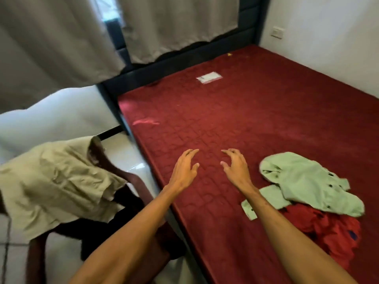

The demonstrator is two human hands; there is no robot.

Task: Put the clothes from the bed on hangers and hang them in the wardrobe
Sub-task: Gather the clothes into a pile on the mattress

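Nearest me, two bare forearms reach out over the near left edge of the bed. My left hand (pixel 184 171) and right hand (pixel 235 169) sit side by side above it, fingers spread and loosely bent, holding nothing.

Under them a dark red quilted mattress (pixel 256 111) fills most of the view. Grey curtains (pixel 51 48) hang at far left. At near left, a beige crumpled cloth (pixel 55 181) drapes over a dark wooden chair (pixel 137 181).

Just right of my right hand, a pale green buttoned shirt (pixel 303 181) lies bunched on the mattress, overlapping a bright red crumpled garment (pixel 328 232) nearer me. Farther off lie a white label (pixel 209 77) and a pink scrap (pixel 145 121).

No hanger or wardrobe shows. I judge that at least these two garments remain to be hung.
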